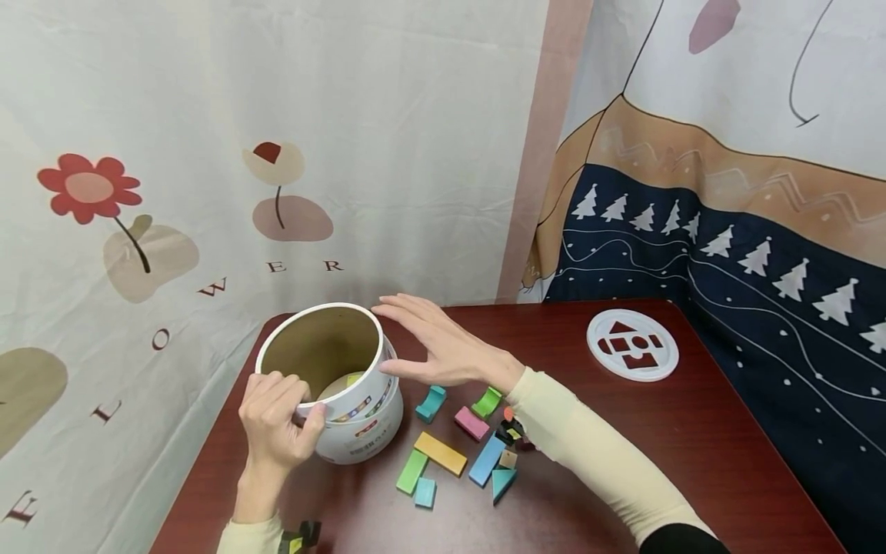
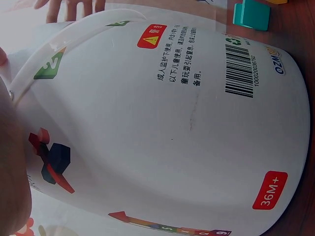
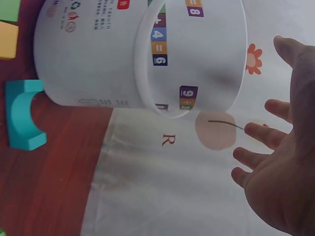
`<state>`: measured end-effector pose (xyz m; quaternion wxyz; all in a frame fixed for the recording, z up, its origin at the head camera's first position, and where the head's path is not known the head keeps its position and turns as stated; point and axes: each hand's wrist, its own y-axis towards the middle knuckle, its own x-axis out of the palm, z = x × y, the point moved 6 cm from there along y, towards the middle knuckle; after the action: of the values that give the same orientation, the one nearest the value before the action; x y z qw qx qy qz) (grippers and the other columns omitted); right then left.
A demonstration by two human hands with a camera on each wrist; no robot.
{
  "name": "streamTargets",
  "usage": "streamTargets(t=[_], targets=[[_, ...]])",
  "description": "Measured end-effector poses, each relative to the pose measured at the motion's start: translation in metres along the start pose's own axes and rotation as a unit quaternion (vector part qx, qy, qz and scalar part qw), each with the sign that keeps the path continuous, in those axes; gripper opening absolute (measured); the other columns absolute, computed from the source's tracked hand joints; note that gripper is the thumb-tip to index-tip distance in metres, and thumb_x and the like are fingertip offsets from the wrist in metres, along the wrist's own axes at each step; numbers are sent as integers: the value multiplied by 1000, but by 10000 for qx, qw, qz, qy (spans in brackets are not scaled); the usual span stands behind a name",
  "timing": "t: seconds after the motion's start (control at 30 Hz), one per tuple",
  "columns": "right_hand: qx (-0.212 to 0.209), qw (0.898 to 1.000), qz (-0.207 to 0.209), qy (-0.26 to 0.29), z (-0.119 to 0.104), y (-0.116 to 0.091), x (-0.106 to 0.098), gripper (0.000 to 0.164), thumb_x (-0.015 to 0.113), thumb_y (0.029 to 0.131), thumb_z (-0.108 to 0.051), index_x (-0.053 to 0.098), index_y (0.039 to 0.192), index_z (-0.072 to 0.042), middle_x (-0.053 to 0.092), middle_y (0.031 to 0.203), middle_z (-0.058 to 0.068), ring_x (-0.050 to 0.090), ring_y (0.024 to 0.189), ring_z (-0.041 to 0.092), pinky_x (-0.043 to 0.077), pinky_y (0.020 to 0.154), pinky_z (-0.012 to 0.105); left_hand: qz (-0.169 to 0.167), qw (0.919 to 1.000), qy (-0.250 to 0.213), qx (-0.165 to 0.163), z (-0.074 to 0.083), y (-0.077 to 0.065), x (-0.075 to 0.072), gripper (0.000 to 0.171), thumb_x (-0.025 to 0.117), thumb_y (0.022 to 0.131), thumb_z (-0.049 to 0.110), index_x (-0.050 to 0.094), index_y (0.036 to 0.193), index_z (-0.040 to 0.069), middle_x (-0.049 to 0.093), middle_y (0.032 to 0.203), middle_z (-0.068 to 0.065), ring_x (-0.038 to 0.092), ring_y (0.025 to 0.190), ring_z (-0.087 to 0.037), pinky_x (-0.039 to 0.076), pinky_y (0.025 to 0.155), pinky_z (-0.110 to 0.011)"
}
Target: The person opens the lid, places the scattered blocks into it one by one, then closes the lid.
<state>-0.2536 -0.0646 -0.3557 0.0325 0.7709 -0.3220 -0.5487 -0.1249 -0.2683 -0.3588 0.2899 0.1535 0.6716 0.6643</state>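
Observation:
A white toy-block bucket (image 1: 363, 440) stands at the back left of the table, its handle (image 3: 142, 64) hanging round the side. My left hand (image 1: 273, 419) grips its near-left rim, fingers over the edge and thumb outside. Printed labels and a barcode cover the bucket wall (image 2: 147, 118) in the left wrist view. Inside, near the bottom, a yellow-green piece (image 1: 354, 378) shows; the rest is hidden by the wall. My right hand (image 1: 443, 342) hovers beside the right rim with fingers spread and holds nothing. A gap shows between its fingers and the bucket in the right wrist view.
Several coloured blocks lie right of the bucket, among them a yellow plank (image 1: 440, 454), a pink block (image 1: 471, 423) and a teal arch (image 3: 17, 115). A white lid (image 1: 601, 327) with shaped holes lies at the back right. Printed curtains (image 1: 415, 192) hang behind the table.

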Motion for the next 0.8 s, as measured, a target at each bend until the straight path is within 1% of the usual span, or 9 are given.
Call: streamTargets(t=[0.17,0.37,0.47,0.6,0.8], targets=[[58,9999,90,57,9,-22,-2,81,62,91,-59,38,160,-24,29,165,-5,18,150,15,23,119,51,-17,10000,4,8,0,0,0,29,50,69,29,37,51,12,27,48,4,20,47,-15,22,53,-40],[265,9996,14,74,24,-50,-1,81,61,92,-58,36,161,-24,29,165,0,18,150,17,22,119,53,-8,10000,17,24,-1,0,0,29,50,69,29,37,50,12,28,48,4,20,47,-15,22,53,-41],[358,9993,-29,73,32,-65,-1,82,62,91,-59,35,161,-25,28,166,-1,17,151,17,22,119,54,2,10000,12,26,-1,1,0,30,50,70,29,37,50,12,27,48,4,20,46,-16,22,53,-41],[455,9989,-17,123,41,-85,0,83,64,91,-57,35,161,-24,26,166,-5,18,151,20,23,118,57,-6,10000,-27,34,0,0,0,30,51,70,29,37,50,11,28,47,3,19,46,-15,22,53,-41],[768,9970,-9,120,56,-117,3,82,65,91,-56,38,160,-21,28,165,-4,20,150,25,25,116,59,-26,10000,-15,18,-1,-1,0,30,51,70,30,37,51,12,28,48,4,20,47,-15,22,53,-41]])
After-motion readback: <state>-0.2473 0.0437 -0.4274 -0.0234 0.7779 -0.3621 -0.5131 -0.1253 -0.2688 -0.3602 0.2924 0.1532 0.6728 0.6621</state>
